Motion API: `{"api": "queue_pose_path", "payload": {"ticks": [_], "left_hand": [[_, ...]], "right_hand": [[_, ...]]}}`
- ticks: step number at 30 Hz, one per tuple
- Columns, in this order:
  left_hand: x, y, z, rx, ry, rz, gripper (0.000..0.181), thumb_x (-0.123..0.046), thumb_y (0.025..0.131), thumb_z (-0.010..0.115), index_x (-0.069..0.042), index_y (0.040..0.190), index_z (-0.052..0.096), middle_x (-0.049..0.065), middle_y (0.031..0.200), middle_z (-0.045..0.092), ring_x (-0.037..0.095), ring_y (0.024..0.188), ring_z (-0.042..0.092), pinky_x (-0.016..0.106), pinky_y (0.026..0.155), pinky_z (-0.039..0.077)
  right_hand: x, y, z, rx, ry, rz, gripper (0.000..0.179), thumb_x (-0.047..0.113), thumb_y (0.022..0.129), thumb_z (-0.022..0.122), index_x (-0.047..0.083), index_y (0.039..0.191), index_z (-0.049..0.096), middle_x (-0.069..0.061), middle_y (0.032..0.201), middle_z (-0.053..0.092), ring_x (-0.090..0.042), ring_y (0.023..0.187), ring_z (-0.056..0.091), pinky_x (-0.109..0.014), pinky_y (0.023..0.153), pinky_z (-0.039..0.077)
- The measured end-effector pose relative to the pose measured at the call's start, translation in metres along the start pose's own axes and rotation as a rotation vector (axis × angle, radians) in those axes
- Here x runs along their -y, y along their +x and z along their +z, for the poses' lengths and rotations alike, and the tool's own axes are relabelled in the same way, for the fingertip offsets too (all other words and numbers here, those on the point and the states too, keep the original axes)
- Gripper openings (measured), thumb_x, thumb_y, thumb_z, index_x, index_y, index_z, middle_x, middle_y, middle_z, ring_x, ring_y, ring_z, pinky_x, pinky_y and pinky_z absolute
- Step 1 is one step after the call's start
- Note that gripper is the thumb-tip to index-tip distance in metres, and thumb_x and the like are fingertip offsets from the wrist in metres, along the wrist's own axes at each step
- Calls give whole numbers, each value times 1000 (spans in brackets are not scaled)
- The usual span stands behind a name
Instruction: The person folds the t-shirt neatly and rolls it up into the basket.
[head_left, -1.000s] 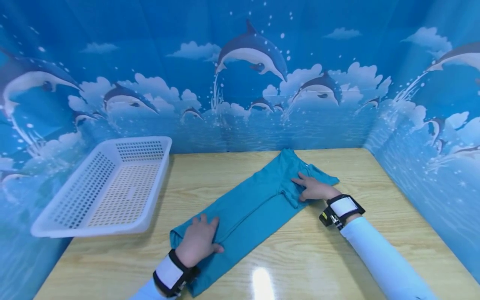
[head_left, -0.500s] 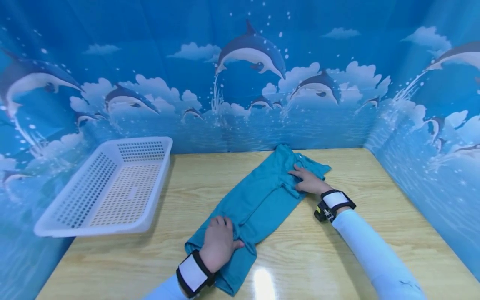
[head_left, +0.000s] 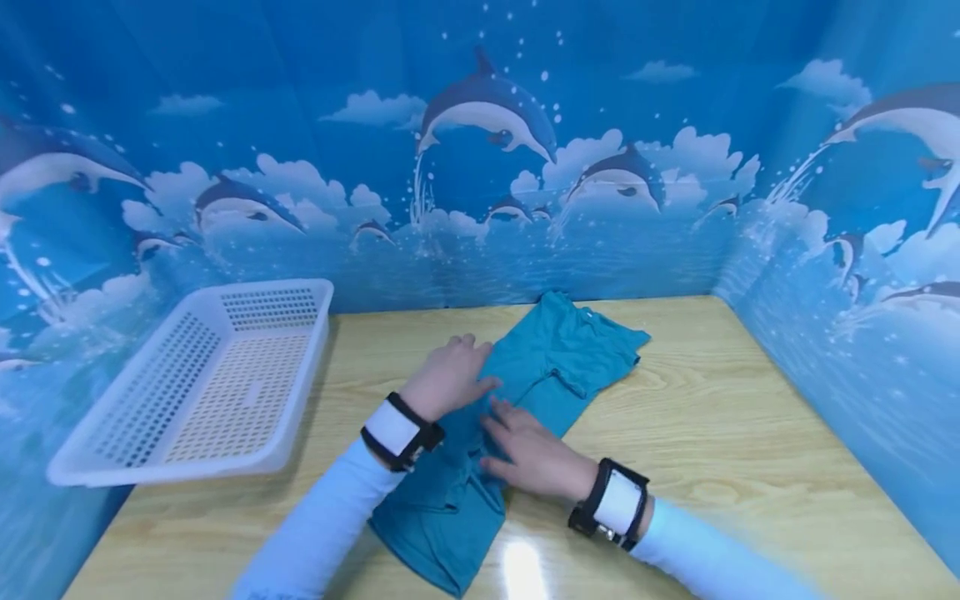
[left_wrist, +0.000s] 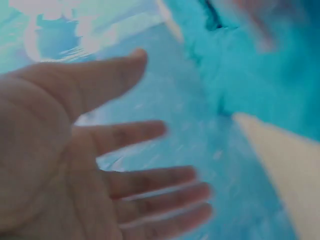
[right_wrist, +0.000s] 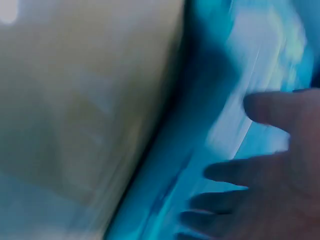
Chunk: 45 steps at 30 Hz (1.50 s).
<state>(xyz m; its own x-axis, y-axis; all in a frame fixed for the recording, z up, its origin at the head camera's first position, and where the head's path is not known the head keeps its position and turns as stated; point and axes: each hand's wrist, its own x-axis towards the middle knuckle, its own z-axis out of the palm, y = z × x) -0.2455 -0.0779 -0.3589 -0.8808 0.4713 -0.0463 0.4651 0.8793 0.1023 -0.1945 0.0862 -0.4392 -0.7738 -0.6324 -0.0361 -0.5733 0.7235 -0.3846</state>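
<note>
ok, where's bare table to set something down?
Widest: right side of the table, between teal cloth, right curtain and right sleeve. Narrower: between white basket and cloth, beyond the left sleeve. Crowded: mid-cloth, where left grip and right grip sit close together.

A hand could pass over the broad stretch of table (head_left: 727, 417) right of the cloth (head_left: 543, 346), out to the curtain (head_left: 862, 350), though the right arm (head_left: 712, 546) crosses its near part. Between cloth and basket (head_left: 303, 392) runs a narrower lane, its near part crossed by the left arm (head_left: 322, 517); left hand (head_left: 450, 379) and right hand (head_left: 538, 454), close together, obstruct the cloth's middle.
</note>
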Motion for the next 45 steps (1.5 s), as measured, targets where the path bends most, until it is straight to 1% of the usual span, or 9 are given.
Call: {"api": "queue_pose_path", "payload": {"ticks": [5, 8, 12, 16, 20, 30, 35, 38, 45], "left_hand": [[-13, 64, 22, 139, -122, 45, 74, -45, 87, 65, -19, 148, 34, 20, 153, 27, 38, 140, 28, 48, 107, 37], [-21, 96, 39, 174, -121, 37, 82, -45, 80, 73, -25, 148, 33, 17, 157, 19, 37, 144, 18, 48, 111, 31], [-31, 117, 53, 248, -110, 9, 88, -41, 74, 79, -34, 148, 31, 12, 160, 3, 37, 146, 0, 52, 116, 17], [-37, 121, 59, 356, -203, -38, 84, -32, 77, 79, -40, 146, 31, 6, 161, -1, 37, 146, -4, 55, 115, 15], [-34, 121, 63, 391, -256, -83, 79, -33, 81, 75, -40, 146, 31, 3, 161, 5, 35, 146, 2, 52, 115, 20], [-27, 113, 61, 359, -176, -81, 81, -44, 80, 73, -36, 148, 30, 11, 160, 11, 35, 145, 17, 47, 113, 27], [-18, 103, 58, 325, -155, -120, 80, -48, 82, 69, -28, 149, 30, 17, 157, 19, 35, 144, 21, 47, 114, 26], [-14, 100, 59, 308, -113, -160, 82, -53, 83, 66, -25, 150, 28, 18, 155, 23, 36, 143, 21, 49, 113, 26], [-8, 101, 68, 297, -57, -292, 87, -62, 84, 58, -23, 152, 22, 18, 154, 26, 38, 144, 16, 57, 111, 24]], "right_hand": [[53, -7, 24, 203, -194, -56, 79, 65, 88, 46, 20, 150, 27, -12, 158, 18, -38, 145, 15, -59, 110, 25], [70, -6, 31, 227, -270, -58, 76, 70, 86, 44, 27, 148, 33, -6, 157, 23, -39, 144, 17, -67, 103, 27], [77, -5, 33, 221, -277, -67, 67, 67, 87, 46, 28, 141, 45, -2, 153, 34, -39, 141, 25, -71, 98, 28], [78, -4, 33, 246, -245, -54, 63, 63, 87, 50, 24, 137, 52, -1, 146, 44, -38, 137, 33, -71, 94, 34], [81, 0, 31, 282, -236, -13, 63, 63, 86, 52, 22, 134, 55, 0, 143, 47, -38, 137, 34, -68, 91, 39], [78, -1, 24, 336, -262, -21, 63, 61, 86, 55, 30, 140, 47, 1, 148, 41, -36, 140, 29, -63, 92, 43], [68, -4, 14, 367, -245, -26, 64, 55, 84, 62, 35, 142, 42, 5, 153, 33, -34, 143, 24, -63, 94, 42], [57, -8, 5, 364, -177, -64, 66, 43, 83, 70, 36, 142, 41, 5, 153, 32, -34, 142, 25, -61, 94, 43], [31, -15, -12, 370, -100, -159, 70, 19, 77, 78, 31, 138, 48, 0, 154, 32, -30, 142, 26, -31, 91, 49]]}}
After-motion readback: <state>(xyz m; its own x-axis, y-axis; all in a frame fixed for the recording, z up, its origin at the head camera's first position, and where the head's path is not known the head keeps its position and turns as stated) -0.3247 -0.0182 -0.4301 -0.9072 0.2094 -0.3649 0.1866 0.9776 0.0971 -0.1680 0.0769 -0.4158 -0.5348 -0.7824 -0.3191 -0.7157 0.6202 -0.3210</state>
